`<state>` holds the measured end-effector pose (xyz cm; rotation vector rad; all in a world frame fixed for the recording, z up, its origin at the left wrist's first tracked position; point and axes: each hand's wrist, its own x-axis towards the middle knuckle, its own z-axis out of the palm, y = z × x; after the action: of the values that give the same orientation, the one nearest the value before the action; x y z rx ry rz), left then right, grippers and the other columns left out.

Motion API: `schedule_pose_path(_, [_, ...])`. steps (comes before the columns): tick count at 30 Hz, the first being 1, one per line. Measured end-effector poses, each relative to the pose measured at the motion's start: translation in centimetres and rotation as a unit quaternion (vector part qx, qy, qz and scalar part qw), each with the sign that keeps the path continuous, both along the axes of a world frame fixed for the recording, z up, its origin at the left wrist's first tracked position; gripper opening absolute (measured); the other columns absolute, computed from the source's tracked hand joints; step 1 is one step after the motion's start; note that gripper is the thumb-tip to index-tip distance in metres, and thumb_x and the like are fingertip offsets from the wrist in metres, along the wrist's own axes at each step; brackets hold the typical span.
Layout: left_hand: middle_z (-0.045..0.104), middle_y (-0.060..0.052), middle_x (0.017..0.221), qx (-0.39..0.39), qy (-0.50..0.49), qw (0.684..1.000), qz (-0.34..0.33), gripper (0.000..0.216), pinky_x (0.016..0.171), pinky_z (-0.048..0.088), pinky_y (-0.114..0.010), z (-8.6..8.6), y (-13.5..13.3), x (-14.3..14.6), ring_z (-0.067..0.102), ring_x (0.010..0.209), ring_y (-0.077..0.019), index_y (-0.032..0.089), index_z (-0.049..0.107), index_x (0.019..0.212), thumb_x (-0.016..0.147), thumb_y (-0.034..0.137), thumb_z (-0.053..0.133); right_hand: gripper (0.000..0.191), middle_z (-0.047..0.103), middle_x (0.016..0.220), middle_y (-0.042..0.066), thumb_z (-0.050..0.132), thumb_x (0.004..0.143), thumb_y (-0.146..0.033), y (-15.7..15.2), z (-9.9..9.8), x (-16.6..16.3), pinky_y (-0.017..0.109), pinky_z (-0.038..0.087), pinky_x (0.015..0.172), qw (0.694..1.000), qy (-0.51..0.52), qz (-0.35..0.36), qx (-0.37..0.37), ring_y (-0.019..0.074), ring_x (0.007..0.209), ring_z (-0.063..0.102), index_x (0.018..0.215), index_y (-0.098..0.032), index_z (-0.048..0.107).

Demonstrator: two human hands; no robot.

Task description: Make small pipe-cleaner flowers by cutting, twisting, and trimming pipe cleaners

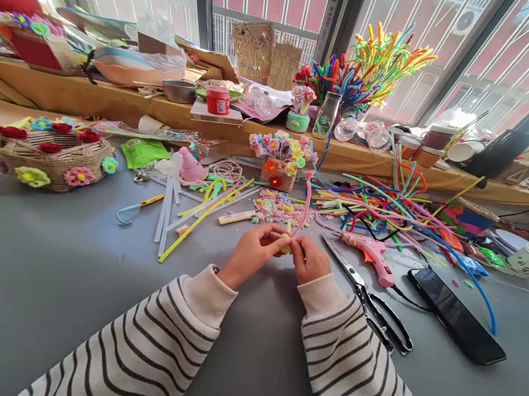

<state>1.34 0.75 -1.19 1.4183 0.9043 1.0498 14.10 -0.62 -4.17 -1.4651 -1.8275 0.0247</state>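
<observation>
— Where are the hands?

— Both are over the middle of the grey surface (54, 271), close in front of the striped sleeves. The left hand (253, 250) and the right hand (311, 260) meet fingertip to fingertip.

— Holding anything?

— A pink pipe cleaner (304, 205). Its lower end sits between the two hands, and the stem rises from there and curls at the top. The left fingers (273, 240) are closed tight in a pinch on that lower end, and the right fingers are pinched on it from the other side. A small yellow piece (285, 245) shows just where the fingertips meet; I cannot tell whether it is wound onto the pink stem or only held against it.

— What lies around them?

— Just right of the right hand lie the scissors (369, 297), black handles towards the person, and beside them a pink glue gun (371, 253) with its cord trailing off. Further right is a dark phone (455, 314), face up. A yellow pipe cleaner (200, 221) lies slantwise to the left of the left hand. Behind the hands stands a small flower basket (280, 167), with a loose heap of coloured pipe cleaners (385, 205) to its right. Far left sits a woven basket (55, 156) trimmed with red, yellow and pink flowers
</observation>
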Motion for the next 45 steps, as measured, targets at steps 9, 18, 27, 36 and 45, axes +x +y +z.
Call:
schedule_pose_path(9, [0.06, -0.001, 0.062, -0.059, -0.057, 0.996, 0.02, 0.018, 0.063, 0.048, -0.028, 0.1, -0.2, 0.1, 0.057, 0.057, -0.0115, 0.011, 0.055, 0.066, 0.058, 0.026, 0.059, 0.026, 0.05, 0.053, 0.001, 0.03, 0.079, -0.029, -0.5, 0.6, -0.4, 0.021, 0.032, 0.046, 0.999, 0.015, -0.01, 0.04, 0.0118, 0.048, 0.045, 0.063, -0.018, 0.047])
schedule_pose_path(18, [0.059, -0.001, 0.063, -0.043, -0.076, 0.996, -0.026, 0.018, 0.065, 0.047, -0.028, 0.2, -0.2, 0.2, 0.056, 0.06, -0.011, 0.011, 0.053, 0.064, 0.057, 0.025, 0.061, 0.029, 0.052, 0.056, 0.003, 0.029, 0.079, -0.031, -0.7, 0.3, -0.7, 0.023, 0.032, 0.046, 0.995, 0.044, -0.066, 0.061, 0.0128, 0.049, 0.046, 0.063, -0.017, 0.049])
schedule_pose_path(27, [0.054, 0.0, 0.067, -0.075, -0.05, 0.996, -0.031, 0.021, 0.067, 0.045, -0.028, 0.7, 0.0, 0.1, 0.053, 0.066, -0.0107, 0.014, 0.05, 0.075, 0.06, 0.025, 0.058, 0.044, 0.042, 0.039, -0.005, 0.038, 0.064, -0.058, 0.7, 0.7, 0.2, 0.017, 0.023, 0.027, 0.816, 0.54, 0.108, -0.178, 0.0048, 0.029, 0.034, 0.056, -0.016, 0.047])
schedule_pose_path(36, [0.054, -0.002, 0.074, -0.135, -0.081, 0.979, -0.127, 0.015, 0.071, 0.044, -0.031, 0.7, -0.1, -0.3, 0.054, 0.066, -0.0105, 0.014, 0.049, 0.075, 0.064, 0.022, 0.055, 0.023, 0.047, 0.042, -0.007, 0.061, 0.054, -0.035, 0.4, 1.0, 0.3, 0.014, 0.026, 0.031, 0.738, 0.622, 0.158, -0.206, 0.0025, 0.032, 0.036, 0.065, -0.016, 0.055])
schedule_pose_path(45, [0.055, 0.0, 0.067, -0.139, -0.1, 0.982, -0.076, 0.02, 0.068, 0.044, -0.026, 0.5, 0.0, -0.3, 0.054, 0.064, -0.0089, 0.013, 0.05, 0.072, 0.058, 0.023, 0.061, 0.019, 0.049, 0.05, -0.006, 0.057, 0.058, -0.028, 0.5, 0.7, 0.5, 0.017, 0.033, 0.034, 0.791, 0.582, 0.125, -0.139, 0.0042, 0.037, 0.041, 0.072, -0.017, 0.05])
